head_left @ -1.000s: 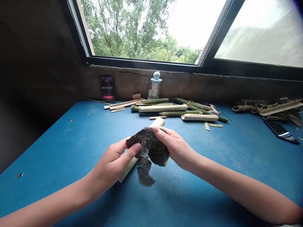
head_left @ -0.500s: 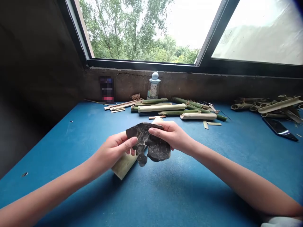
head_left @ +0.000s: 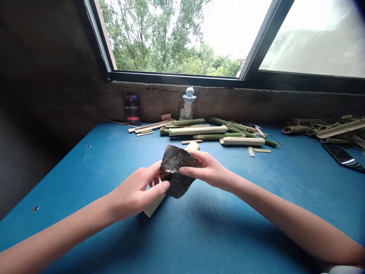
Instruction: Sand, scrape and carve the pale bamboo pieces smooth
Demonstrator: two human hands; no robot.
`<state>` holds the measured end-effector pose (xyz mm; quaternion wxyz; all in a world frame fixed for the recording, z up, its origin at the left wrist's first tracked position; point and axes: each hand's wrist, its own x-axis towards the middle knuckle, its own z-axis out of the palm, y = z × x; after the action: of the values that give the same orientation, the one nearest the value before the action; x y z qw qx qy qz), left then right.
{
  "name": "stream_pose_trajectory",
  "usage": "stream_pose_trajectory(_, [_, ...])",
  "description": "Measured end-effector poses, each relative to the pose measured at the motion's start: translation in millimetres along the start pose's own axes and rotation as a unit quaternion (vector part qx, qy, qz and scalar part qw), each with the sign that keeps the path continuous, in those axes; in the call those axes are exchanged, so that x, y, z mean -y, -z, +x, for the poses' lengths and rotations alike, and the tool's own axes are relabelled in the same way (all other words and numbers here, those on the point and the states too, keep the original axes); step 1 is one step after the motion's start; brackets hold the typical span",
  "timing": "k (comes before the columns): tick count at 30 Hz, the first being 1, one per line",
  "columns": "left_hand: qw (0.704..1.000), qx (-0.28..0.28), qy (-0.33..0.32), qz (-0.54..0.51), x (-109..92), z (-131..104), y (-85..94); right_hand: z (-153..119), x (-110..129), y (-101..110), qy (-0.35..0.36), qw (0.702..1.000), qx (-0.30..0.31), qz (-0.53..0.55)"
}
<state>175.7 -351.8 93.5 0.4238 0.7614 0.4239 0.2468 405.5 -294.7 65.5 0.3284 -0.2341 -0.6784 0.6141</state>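
A dark, thin, irregular sheet (head_left: 177, 179) hangs between my two hands above the blue table. My right hand (head_left: 209, 169) pinches its right side, thumb on the face toward me. At the sheet's left edge is my left hand (head_left: 144, 188), its thumb at the lower left corner and its other fingers partly hidden behind. Beneath and behind the sheet lies a pale bamboo piece (head_left: 154, 207), mostly covered; a rounded pale end (head_left: 194, 146) shows beyond my right fingers.
Bamboo pieces (head_left: 198, 131) and thin strips lie across the back of the blue table (head_left: 213, 236). A glass jar (head_left: 187, 108) stands by the wall. At the right are more bamboo (head_left: 339, 129) and a dark phone-like slab (head_left: 343, 156).
The dark sheet has been folded or turned into a smaller, more compact shape, and its ragged lower flaps no longer show. My left hand has shifted slightly down and right.
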Motion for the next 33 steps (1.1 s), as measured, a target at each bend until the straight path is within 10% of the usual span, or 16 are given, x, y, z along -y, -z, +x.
stream_pose_trajectory(11, [0.993,-0.117,0.004,0.015,5,7,12.8,7,3,1,-0.034,0.989,-0.104,0.098])
stream_pose_trajectory(18, [0.998,-0.045,0.05,-0.003,11,7,3.1,9,-1,2,-0.025,0.985,-0.138,0.1])
stream_pose_trajectory(29, [0.999,0.018,-0.025,0.037,15,11,13.7,8,-6,5,-0.19,0.953,-0.005,0.237])
stream_pose_trajectory(33, [0.997,-0.07,-0.015,-0.007,31,18,11.6,12,-7,10,-0.124,0.966,-0.103,0.204])
